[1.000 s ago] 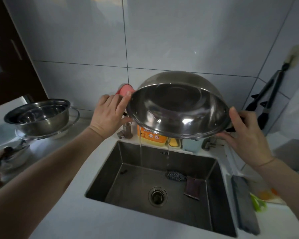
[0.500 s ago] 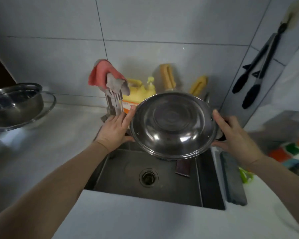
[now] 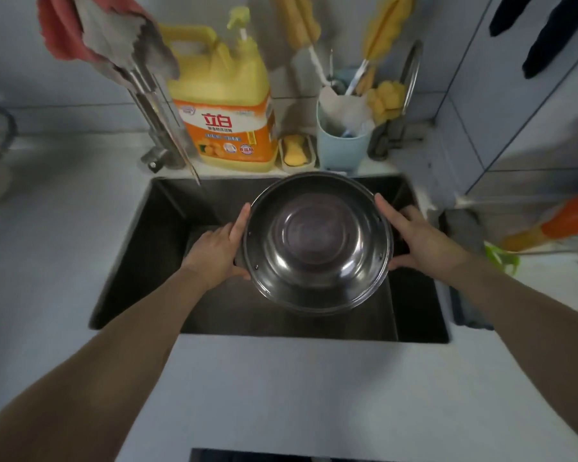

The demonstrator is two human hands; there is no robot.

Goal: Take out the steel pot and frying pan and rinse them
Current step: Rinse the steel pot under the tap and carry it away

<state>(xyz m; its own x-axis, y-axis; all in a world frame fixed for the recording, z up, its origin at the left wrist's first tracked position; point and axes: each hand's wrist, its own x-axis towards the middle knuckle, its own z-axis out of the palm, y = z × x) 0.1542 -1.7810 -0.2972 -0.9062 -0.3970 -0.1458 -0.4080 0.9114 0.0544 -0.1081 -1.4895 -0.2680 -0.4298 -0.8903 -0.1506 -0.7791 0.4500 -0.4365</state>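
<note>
**Steel pot held over the sink: hazards on record**

Steel pot [image 3: 317,243]: you held it over the sink [image 3: 141,248], mouth facing up toward you, tilted a little, with nothing visible inside. Whether its base touched the basin floor could not be told.

Left hand [image 3: 219,251]: at the pot's 9 o'clock, palm against the wall, thumb lying up along the rim, fingers wrapped round the side handle as far as could be seen.

Right hand [image 3: 417,240]: at 3 o'clock, thumb along the rim, fingers curled behind toward the other handle; the handle itself was hidden.

Faucet [image 3: 154,105]: at 11 o'clock from the pot, draped with a pink and grey cloth [image 3: 104,35]. Its spout ended well left of the pot's mouth; whether water was running could not be told.

Detergent jug [image 3: 224,108], soap dish [image 3: 296,151], blue cup [image 3: 342,141] of brushes: crowded on the ledge at 12 o'clock, just behind the basin edge.

Frying pan: not in view.

Risks, as judged:
- A wet wall and rim-side grips: the pot could have slipped and dropped into the basin.
- Swinging the pot toward the spout at 10 o'clock could have clipped the faucet or dragged the cloth down.
- A lift toward 12 o'clock could have knocked over the cup or the jug.
- Water hitting the tilted wall could have splashed onto the counter [image 3: 281,388] at 6 o'clock.
</note>
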